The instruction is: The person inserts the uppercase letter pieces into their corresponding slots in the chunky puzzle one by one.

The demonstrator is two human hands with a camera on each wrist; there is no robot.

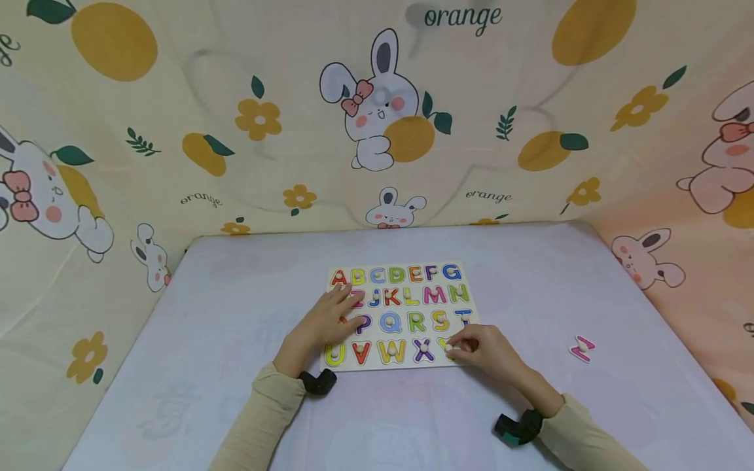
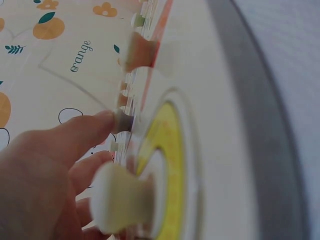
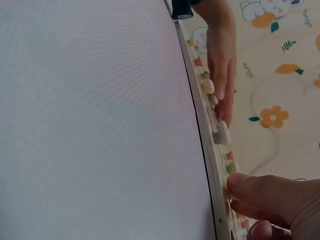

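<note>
A wooden alphabet puzzle board (image 1: 383, 369) with coloured knobbed letters lies on the table. My left hand (image 1: 326, 318) rests over its left side, fingers spread across the second and third rows. The thumb touches near the purple P (image 1: 365, 325); in the left wrist view it meets a knob (image 2: 123, 121) beyond the yellow U (image 2: 176, 150). At the bottom right corner my right hand (image 1: 491, 353) pinches the yellow letter Y (image 1: 442, 342) by its knob; fingers partly cover it. Whether the Y sits fully in its slot I cannot tell. A pink letter Z (image 1: 582, 348) lies off the board, right of this hand.
The white table (image 1: 224, 392) runs back to a cream curtain (image 1: 283, 78) printed with rabbits and oranges, which also hangs at both sides. A dark wrist camera (image 1: 518, 428) is strapped at the right wrist, another (image 1: 319, 382) at the left.
</note>
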